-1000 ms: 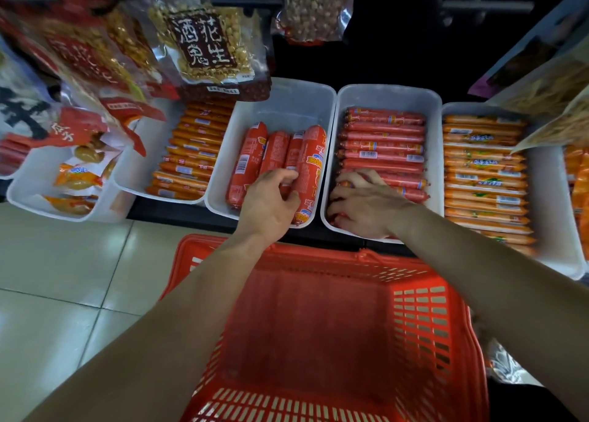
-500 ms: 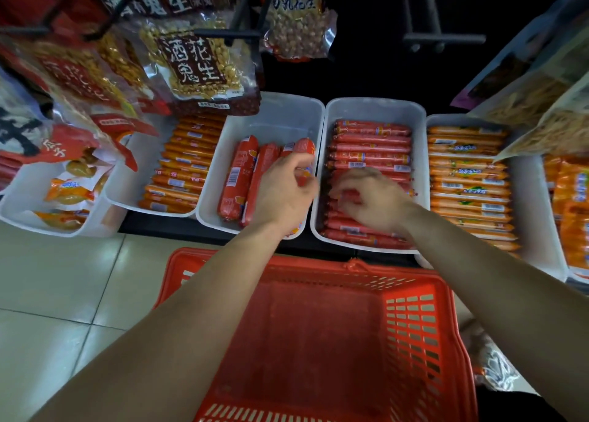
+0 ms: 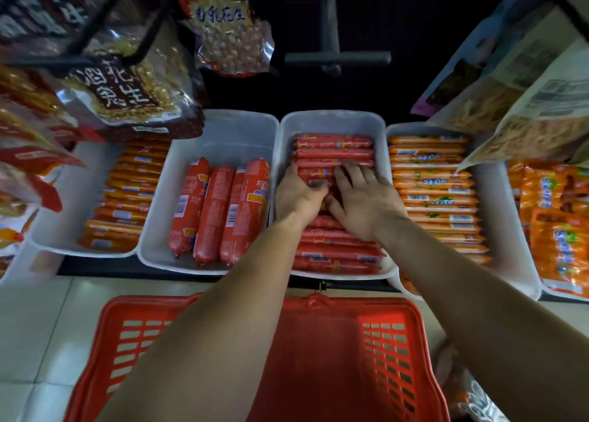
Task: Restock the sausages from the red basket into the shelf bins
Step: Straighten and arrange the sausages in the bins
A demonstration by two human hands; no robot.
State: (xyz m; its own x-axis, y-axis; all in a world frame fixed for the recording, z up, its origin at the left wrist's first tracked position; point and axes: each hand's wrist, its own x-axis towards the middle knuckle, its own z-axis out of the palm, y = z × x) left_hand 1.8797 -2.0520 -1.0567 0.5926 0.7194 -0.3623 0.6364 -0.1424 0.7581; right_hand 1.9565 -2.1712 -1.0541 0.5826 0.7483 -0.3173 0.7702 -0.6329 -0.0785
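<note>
Both my hands lie side by side in the middle white bin (image 3: 331, 120), on top of its thin red sausages (image 3: 333, 141). My left hand (image 3: 298, 195) rests on the stack with its fingers bent over the sausages; whether it grips one is not clear. My right hand (image 3: 363, 198) presses flat on the same stack, fingers spread and fairly straight. The bin to the left (image 3: 223, 131) holds several thick red sausages (image 3: 213, 211) standing side by side. The red basket (image 3: 344, 354) sits below the shelf edge under my forearms, and its visible floor shows no sausages.
Further bins hold orange sausages on the left (image 3: 124, 195) and right (image 3: 436, 192), and orange packs (image 3: 557, 224) at the far right. Bags of peanuts (image 3: 127, 93) and other snacks (image 3: 526, 102) hang above the bins. Pale tiled floor (image 3: 38, 332) lies left of the basket.
My left hand has left the thick sausages and moved right into the middle bin beside my right hand. The right hand has slid further back along the stack. The view has moved closer.
</note>
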